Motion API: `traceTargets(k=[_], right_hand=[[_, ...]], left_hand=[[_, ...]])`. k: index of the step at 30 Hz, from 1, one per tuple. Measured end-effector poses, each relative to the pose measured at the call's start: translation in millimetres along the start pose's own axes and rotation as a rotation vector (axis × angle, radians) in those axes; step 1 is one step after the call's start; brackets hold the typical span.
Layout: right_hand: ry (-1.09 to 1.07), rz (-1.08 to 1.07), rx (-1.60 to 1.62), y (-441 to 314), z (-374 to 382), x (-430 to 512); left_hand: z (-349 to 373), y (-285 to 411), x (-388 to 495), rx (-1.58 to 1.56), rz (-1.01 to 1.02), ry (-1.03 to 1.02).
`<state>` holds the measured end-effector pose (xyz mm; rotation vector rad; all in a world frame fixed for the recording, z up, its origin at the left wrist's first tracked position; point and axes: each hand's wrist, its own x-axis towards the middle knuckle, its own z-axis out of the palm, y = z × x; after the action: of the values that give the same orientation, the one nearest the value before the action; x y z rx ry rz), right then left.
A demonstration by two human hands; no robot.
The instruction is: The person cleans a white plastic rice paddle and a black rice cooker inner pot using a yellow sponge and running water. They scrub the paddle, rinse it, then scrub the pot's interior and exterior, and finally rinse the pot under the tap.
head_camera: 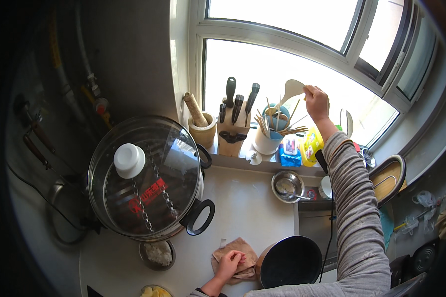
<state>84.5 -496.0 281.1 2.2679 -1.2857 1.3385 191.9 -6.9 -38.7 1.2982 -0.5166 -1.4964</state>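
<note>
At the window sill, my right hand grips the broad end of a pale turner or rice paddle. Its narrow end points down into the white and blue utensil holder, which is full of chopsticks and other utensils. Lower down, my left hand rests with curled fingers on a folded pinkish-brown cloth on the counter; whether it pinches the cloth is unclear. Just right of the cloth stands a deep dark-lined pot.
A large steamer pot with a glass lid fills the left counter. Along the sill stand a stone mortar, a knife block, a blue wipes pack and a yellow package. A steel bowl sits by the counter's edge.
</note>
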Motion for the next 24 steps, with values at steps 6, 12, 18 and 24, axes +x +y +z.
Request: traceTargets(k=[6, 12, 18, 24], right_hand=[[0.105, -0.047, 0.084, 2, -1, 6], [-0.005, -0.095, 0.071, 7, 8, 5], [-0.028, -0.033, 0.178, 7, 7, 9], [-0.235, 0.110, 0.012, 4, 24, -6]], left_hand=[[-3, -5, 1, -0.007, -0.022, 0.002], [-2, -3, 4, -0.013, -0.045, -0.006], [-5, -7, 4, -0.020, -0.050, -0.004], [-2, -5, 4, -0.009, -0.053, -0.005]])
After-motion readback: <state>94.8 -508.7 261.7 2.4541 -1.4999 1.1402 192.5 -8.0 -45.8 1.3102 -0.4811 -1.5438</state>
